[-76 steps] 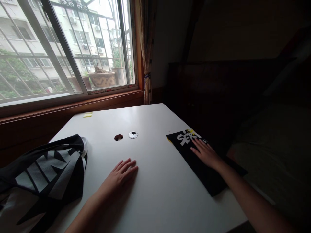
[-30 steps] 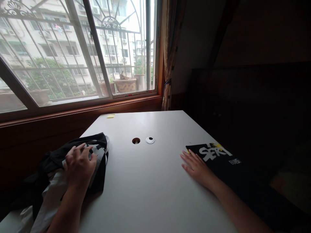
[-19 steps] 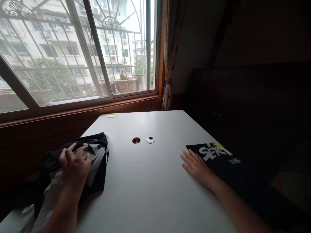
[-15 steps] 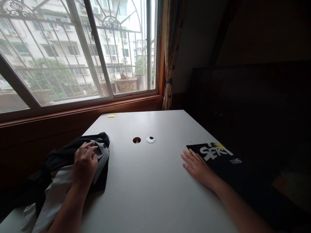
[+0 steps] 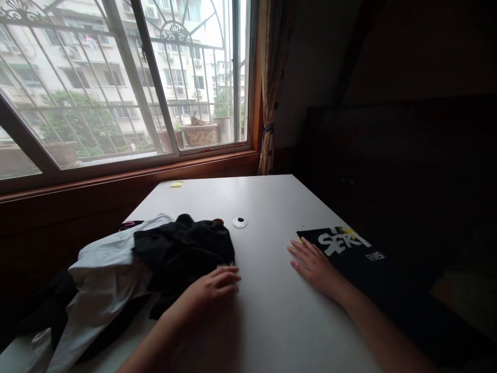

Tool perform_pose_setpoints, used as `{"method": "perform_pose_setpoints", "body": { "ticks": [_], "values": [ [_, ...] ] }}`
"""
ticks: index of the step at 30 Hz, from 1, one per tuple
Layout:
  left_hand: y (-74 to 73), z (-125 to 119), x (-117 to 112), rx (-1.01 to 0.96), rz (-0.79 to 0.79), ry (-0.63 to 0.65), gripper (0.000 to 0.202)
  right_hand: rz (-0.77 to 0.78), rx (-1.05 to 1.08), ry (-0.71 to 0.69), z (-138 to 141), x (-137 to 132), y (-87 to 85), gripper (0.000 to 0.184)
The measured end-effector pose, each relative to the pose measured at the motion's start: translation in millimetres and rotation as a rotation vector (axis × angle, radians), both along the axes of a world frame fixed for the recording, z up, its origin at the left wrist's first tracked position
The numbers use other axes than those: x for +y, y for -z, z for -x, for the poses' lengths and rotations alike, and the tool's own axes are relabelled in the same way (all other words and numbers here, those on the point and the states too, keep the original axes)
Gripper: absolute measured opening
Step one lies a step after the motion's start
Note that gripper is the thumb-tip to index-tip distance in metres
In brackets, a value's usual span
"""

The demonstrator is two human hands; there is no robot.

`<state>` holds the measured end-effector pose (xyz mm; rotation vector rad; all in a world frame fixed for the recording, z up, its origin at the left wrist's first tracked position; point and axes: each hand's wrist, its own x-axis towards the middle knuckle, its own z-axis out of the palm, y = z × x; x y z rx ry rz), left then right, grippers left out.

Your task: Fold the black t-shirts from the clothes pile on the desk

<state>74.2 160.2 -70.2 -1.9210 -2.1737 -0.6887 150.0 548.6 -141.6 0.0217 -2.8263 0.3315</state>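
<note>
On the left half of the white table [image 5: 267,321], a black garment [image 5: 182,246] lies bunched, partly over a white garment [image 5: 108,254]. The left hand [image 5: 218,285] is at the near right edge of the black garment; its fingers are curved, and a pinch on the cloth cannot be confirmed. The right hand [image 5: 316,269] rests palm down, fingers slightly spread, at the left edge of the dark printed garment [image 5: 344,244].
</note>
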Motion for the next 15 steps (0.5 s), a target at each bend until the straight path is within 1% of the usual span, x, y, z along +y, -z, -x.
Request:
{"method": "perform_pose_setpoints", "body": {
  "ticks": [2, 3, 5, 7, 8, 10, 12, 13, 15],
  "values": [
    [1.3, -27, 20, -0.05, 0.066, 0.143, 0.021, 0.048, 0.046, -0.03, 0, -3, -5.1, 0.042],
    [1.0, -40, 29, -0.073, 0.046, 0.16, 0.017, 0.084, 0.068, -0.055, -1, -6, -9.3, 0.039],
    [-2.1, -61, 41, -0.067, 0.065, 0.305, 0.019, 0.17, 0.11, -0.116, -2, -13, -20.5, 0.037],
    [-7.5, -72, 46, -0.047, 0.072, 0.386, 0.023, 0.254, 0.13, -0.178, -5, -22, -33.1, 0.037],
    [-10.1, -73, 45, -0.024, 0.073, 0.403, 0.025, 0.289, 0.128, -0.208, -7, -27, -39.0, 0.038],
    [-12.7, -68, 41, 0.032, 0.044, 0.363, 0.028, 0.351, 0.097, -0.269, -10, -35, -48.3, 0.043],
    [-9.5, -56, 35, 0.057, -0.029, 0.249, 0.036, 0.404, 0.045, -0.326, -12, -41, -53.9, 0.047],
    [-5.6, -49, 32, 0.045, -0.071, 0.164, 0.041, 0.427, 0.019, -0.345, -12, -42, -55.4, 0.048],
    [5.1, -35, 29, -0.014, -0.156, -0.063, 0.048, 0.471, -0.039, -0.353, -13, -45, -56.7, 0.049]
  ]
}}
